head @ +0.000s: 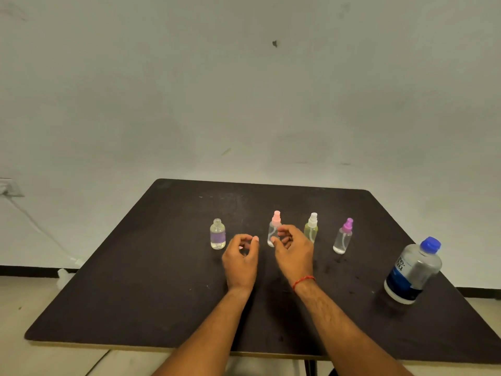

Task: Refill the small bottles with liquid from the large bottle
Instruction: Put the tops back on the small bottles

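At the left end of the row on the dark table (130, 299) stands an uncapped bottle (217, 234) with a purple label, liquid reaching well up it. Just beside it hovers the left hand (240, 257), fingers curled inward; whether it holds a small cap cannot be told. The pink-capped bottle (274, 226) comes next, with the right hand (295, 249) curled close against it, a firm grip not certain. Further right stand the white-capped bottle (312, 226) and the purple-capped bottle (343, 237), both shut. The large bottle (413, 270) stands near the right edge, blue cap on. Most of the refilling seems left to do. The tabletop is scuffed and speckled; behind it a plain pale wall (244, 104), with a socket (9, 188) and cable (35, 226) at left.
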`<act>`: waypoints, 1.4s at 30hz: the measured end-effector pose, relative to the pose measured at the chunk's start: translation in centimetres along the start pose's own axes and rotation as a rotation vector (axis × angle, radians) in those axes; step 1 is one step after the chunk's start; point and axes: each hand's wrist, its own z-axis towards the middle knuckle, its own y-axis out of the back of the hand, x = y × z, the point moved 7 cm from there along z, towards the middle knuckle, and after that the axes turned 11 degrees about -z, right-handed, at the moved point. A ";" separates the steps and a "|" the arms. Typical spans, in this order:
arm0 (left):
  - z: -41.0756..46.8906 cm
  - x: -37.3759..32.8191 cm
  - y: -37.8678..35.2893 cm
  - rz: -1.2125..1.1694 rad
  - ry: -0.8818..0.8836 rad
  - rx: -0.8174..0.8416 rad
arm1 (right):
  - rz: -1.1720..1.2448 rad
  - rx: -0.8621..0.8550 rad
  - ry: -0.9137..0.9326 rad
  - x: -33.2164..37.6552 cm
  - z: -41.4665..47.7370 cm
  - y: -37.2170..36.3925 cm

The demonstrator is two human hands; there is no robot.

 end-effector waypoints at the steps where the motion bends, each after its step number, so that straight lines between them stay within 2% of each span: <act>1: 0.0 0.0 1.1 -0.015 0.015 -0.031 | 0.001 0.028 -0.009 0.0 -0.3 -0.7; 7: 3.0 1.3 8.9 0.033 0.071 -0.185 | -0.089 0.212 -0.029 0.9 -1.5 -5.4; 13: 6.2 2.8 9.5 0.161 0.127 -0.063 | -0.178 0.316 0.008 2.0 -1.3 -9.1; 20: 7.4 3.4 7.3 0.323 0.196 0.152 | -0.268 0.335 0.021 1.5 0.1 -11.1; 23: 7.4 3.6 7.0 0.336 0.179 0.179 | -0.193 0.346 -0.004 1.4 0.5 -11.1; 27: 7.3 3.7 6.8 0.338 0.147 0.211 | -0.090 0.344 0.052 3.3 1.5 -10.6; 31: 7.0 3.3 6.6 0.311 0.127 0.228 | -0.190 0.351 0.225 6.2 2.9 -10.6; 34: 6.9 3.1 6.7 0.283 0.113 0.230 | -0.299 0.431 0.312 7.8 3.2 -11.0; 42: 6.7 3.1 6.5 0.252 0.108 0.245 | -0.270 0.489 0.350 10.0 3.6 -10.3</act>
